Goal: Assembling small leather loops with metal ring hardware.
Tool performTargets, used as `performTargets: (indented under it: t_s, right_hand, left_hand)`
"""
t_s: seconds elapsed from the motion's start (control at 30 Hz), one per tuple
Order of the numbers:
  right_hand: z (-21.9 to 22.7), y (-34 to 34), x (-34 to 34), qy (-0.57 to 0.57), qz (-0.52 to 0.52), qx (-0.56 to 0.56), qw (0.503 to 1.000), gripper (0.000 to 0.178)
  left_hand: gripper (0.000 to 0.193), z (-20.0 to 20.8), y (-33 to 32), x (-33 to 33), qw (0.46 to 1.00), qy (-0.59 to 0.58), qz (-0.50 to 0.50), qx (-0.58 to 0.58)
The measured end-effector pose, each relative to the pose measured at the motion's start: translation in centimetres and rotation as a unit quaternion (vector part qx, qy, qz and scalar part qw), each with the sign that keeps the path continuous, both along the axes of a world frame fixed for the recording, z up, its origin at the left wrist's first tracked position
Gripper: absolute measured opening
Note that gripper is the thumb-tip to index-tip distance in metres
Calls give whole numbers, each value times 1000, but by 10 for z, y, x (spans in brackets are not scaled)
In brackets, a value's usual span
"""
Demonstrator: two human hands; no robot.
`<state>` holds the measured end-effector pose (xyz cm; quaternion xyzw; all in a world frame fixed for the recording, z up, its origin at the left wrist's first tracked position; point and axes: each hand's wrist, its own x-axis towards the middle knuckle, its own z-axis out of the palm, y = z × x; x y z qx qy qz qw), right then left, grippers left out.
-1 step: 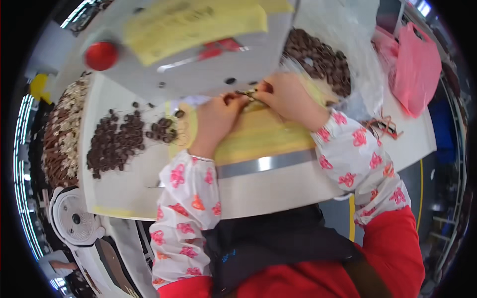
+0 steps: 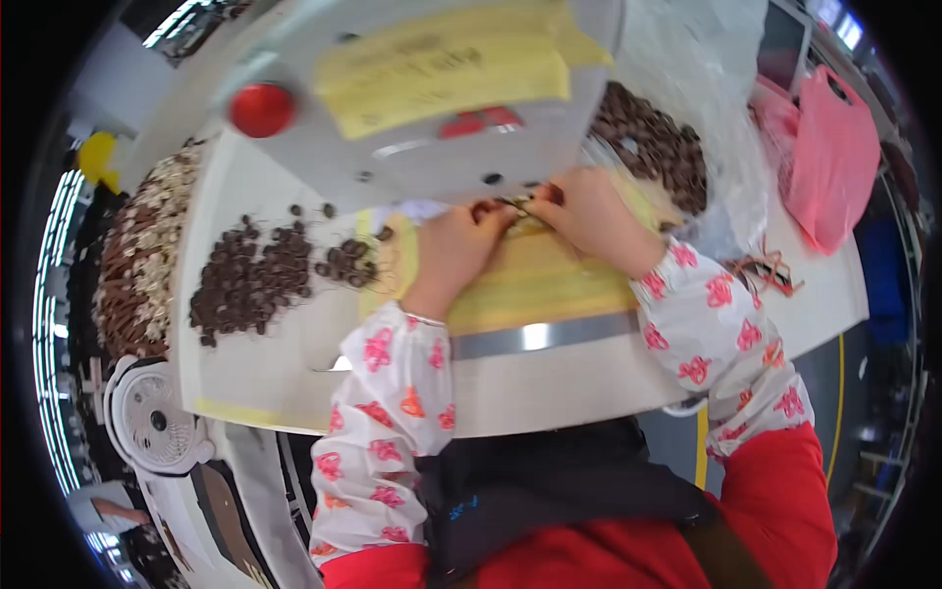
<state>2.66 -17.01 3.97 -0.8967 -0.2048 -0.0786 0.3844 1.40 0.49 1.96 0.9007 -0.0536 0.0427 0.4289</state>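
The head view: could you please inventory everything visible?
machine: one, grey, top
button: one, red, machine front
sheeting: some, yellow, machine front
table: one, white, centre
metal strip: one, grey, centre
loose pieces: many, brown, table left
heaped pieces: many, brown, upper right
bag: at least one, pink, right
mixed pile: one, brown-cream, far left
fan: one, white, lower left
small piece: one, colour unclear, centre
left hand: one, bare, centre
right hand: one, bare, centre
sleeves: two, white-pink, below hands

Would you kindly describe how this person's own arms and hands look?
The left hand and right hand are ungloved. White sleeve covers, printed with pink and orange bow-like figures, reach from the wrists over the forearms; beyond them show red sleeves.
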Motion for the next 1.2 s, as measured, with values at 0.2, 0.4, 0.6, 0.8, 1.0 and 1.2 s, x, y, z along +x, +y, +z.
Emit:
performTargets:
  t_s: [0.2,0.4,0.6,0.8,1.0,1.2]
  right_hand:
    - [7,-3,-24,14,-19,69,997,15]
    - [21,4,-30,329,39,166,929,14]
    - [17,-2,-52,253,102,153,950,11]
    - [27,-1,-63,288,197,142,926,10]
    - [18,-5,-9,341,135,171,915,11]
    - [12,-2,-8,250,109,107,956,13]
  left_hand:
    - [12,3,0,-20,971,-171,-78,146]
    - [9,8,1,-51,961,-191,-193,51]
    - [14,9,-2,-29,948,-276,-126,-98]
    - [23,1,8,-14,968,-73,-236,-34]
    - [19,19,10,-17,988,-5,-148,-40]
    - [17,16,5,-17,994,-1,-104,-12]
